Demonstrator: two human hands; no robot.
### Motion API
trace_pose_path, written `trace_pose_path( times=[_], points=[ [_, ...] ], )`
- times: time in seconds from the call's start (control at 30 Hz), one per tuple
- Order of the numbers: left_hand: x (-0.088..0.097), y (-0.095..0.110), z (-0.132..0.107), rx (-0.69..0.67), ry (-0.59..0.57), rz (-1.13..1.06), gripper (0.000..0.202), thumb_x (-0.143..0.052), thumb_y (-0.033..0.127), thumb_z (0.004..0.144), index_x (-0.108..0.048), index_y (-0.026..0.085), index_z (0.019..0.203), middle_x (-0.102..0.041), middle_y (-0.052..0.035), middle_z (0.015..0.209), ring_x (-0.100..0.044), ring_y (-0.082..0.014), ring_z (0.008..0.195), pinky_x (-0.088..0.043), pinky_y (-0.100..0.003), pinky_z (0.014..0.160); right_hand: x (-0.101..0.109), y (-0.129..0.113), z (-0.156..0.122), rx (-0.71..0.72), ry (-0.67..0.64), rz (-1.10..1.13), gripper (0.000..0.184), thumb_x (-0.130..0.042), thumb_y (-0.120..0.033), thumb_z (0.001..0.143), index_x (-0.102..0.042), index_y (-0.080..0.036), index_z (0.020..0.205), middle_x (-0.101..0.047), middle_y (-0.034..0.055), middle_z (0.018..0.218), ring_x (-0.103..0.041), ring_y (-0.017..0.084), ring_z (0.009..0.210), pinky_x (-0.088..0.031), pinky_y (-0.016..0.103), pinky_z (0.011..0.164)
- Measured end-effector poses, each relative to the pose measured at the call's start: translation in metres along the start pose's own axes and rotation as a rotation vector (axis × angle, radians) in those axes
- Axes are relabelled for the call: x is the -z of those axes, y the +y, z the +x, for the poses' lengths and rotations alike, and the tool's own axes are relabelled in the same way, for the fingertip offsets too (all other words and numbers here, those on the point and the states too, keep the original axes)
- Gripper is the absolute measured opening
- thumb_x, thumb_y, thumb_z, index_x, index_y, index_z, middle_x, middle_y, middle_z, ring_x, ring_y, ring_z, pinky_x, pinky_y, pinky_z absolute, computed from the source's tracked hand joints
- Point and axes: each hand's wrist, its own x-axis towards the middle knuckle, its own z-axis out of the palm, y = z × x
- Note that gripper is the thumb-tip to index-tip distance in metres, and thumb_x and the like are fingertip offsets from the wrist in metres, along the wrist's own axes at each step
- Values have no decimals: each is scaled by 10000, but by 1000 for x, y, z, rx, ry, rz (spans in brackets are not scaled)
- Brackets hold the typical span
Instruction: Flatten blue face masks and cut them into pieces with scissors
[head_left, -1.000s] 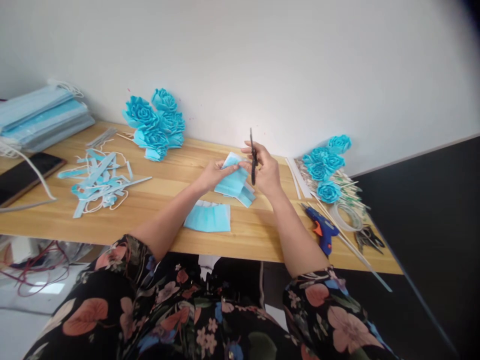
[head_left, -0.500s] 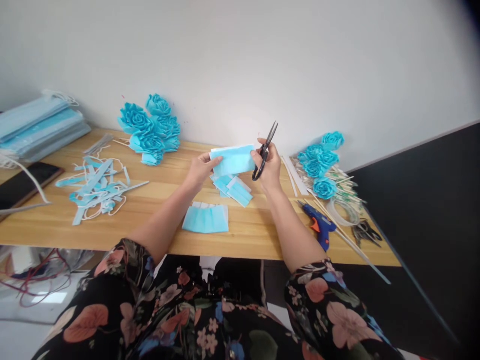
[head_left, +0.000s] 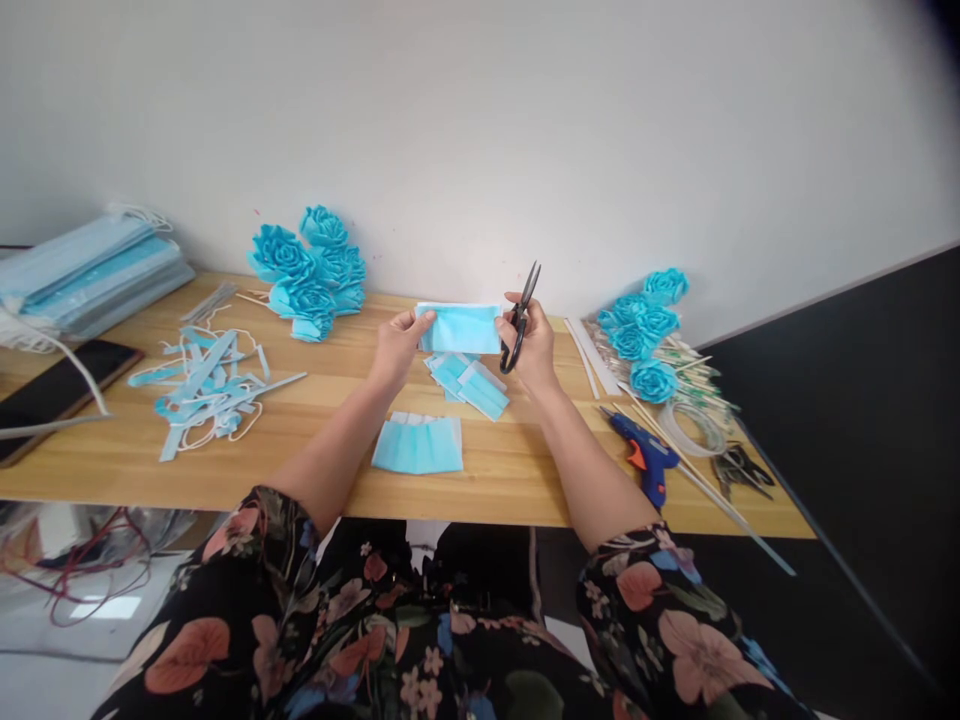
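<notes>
A light blue mask sheet [head_left: 459, 329] is stretched flat between my two hands above the wooden table [head_left: 300, 450]. My left hand [head_left: 397, 345] pinches its left edge. My right hand [head_left: 529, 345] pinches the right edge and also grips black scissors [head_left: 520, 317], whose blades point up and slightly right. Below the sheet lies a small pile of cut blue pieces [head_left: 470, 382]. Another pleated blue piece [head_left: 418, 445] rests nearer the table's front edge.
Blue fabric roses [head_left: 309, 270] lean on the wall at the left, more roses on sticks [head_left: 646, 335] at the right. A blue glue gun [head_left: 643, 455], cut strips [head_left: 210, 380], a stack of masks [head_left: 90, 270] and a phone [head_left: 60, 390] lie on the table.
The folded blue piece has been opened out and is now held flat between both hands. The scissors have tilted from upright to leaning right.
</notes>
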Motion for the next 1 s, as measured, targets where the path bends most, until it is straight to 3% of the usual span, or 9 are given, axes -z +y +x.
trace_pose_path(
  times=[0.27,0.43,0.73,1.0],
  points=[
    [6,-1,3,-95,44,130,558,-738,576,709,-403,185,495,-315,46,480,-318,-73,481,-266,-217,445,-2,6,0,-4,-13,-17,366,-681,-367,774,-567,-278,1110,-552,-64,749,-524,59,575,-418,185,513],
    [9,0,4,-118,26,184,563,-733,590,702,-411,181,487,-314,43,459,-291,-67,457,-215,-221,428,-1,12,4,-25,-3,40,399,-691,-364,759,-555,-273,1123,-558,-67,767,-495,45,545,-410,174,494],
    [12,-4,8,46,-87,77,512,-785,579,635,-483,181,527,-335,56,479,-319,-52,394,-220,-224,368,4,11,6,-45,-12,22,405,-679,-383,758,-545,-268,1123,-554,-67,762,-486,49,541,-400,183,494],
    [13,-3,10,169,-97,66,338,-819,403,617,-659,135,746,-551,31,599,-441,-52,455,-345,-196,402,7,18,8,-89,-26,96,395,-700,-326,747,-562,-261,1111,-537,-75,740,-463,37,529,-392,172,492]
  ],
)
